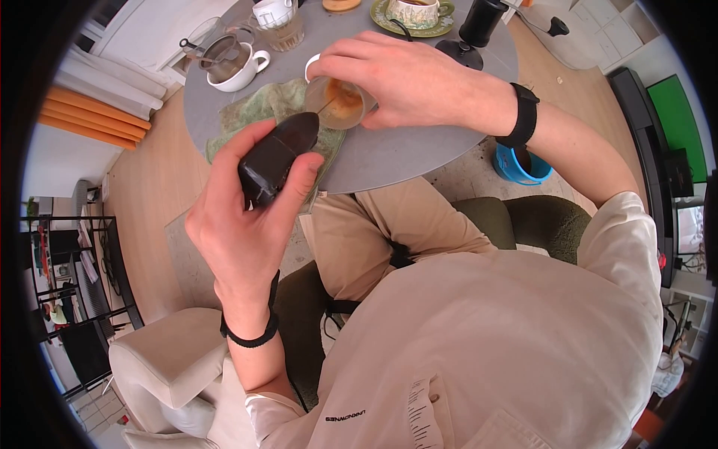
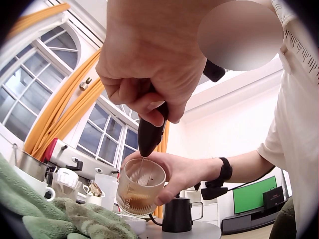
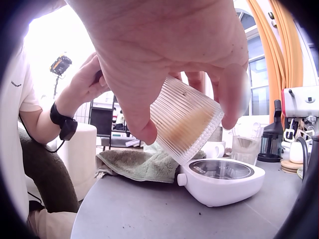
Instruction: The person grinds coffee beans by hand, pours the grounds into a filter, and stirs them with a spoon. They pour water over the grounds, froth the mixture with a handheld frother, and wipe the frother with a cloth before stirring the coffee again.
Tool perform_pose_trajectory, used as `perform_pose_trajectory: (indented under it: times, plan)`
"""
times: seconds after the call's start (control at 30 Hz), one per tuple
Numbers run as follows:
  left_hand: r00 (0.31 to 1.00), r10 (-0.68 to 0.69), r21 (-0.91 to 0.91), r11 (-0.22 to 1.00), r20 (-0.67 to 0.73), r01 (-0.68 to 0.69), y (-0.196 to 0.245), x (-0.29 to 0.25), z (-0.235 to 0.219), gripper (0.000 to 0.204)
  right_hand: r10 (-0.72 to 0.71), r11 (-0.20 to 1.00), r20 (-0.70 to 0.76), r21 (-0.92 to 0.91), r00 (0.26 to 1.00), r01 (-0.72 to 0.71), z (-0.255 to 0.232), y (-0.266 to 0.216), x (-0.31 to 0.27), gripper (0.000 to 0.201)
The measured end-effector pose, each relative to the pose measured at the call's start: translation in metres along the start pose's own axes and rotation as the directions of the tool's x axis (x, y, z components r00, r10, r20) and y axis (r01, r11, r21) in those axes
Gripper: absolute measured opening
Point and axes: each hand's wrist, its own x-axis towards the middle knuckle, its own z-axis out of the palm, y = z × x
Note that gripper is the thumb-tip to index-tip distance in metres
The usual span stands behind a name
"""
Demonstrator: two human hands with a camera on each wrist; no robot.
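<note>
A ribbed clear glass [image 1: 342, 105] with light brown liquid is held tilted in the right hand [image 1: 407, 78], fingers and thumb round its sides. In the left wrist view the same glass [image 2: 141, 185] leans with its mouth toward a black handheld tool [image 2: 151, 133]. The left hand [image 1: 247, 198] grips that tool [image 1: 278, 159], and a thin shaft runs from its tip into the glass. Below the glass, in the right wrist view, stands a white device with a round dark top [image 3: 222, 169]. A green cloth [image 3: 139, 164] lies beside it.
On the grey table [image 1: 396, 153] stand a white cup [image 1: 241, 73] with a metal strainer, a glass vessel [image 1: 284, 37], a patterned cup on a green saucer [image 1: 420, 31] and a black grinder-like item [image 1: 482, 22]. A blue bucket [image 1: 516, 166] is on the floor.
</note>
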Motion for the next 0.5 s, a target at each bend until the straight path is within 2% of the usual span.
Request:
perform_pose_trajectory:
  times: [0.5]
  plan:
    - [1.0, -0.02, -0.023, 1.0, -0.008, 0.02, -0.0009, -0.0001, 0.0011, 0.047, 0.017, 1.0, 0.01, 0.0, 1.0, -0.017, -0.0008, -0.0006, 0.0004, 0.073]
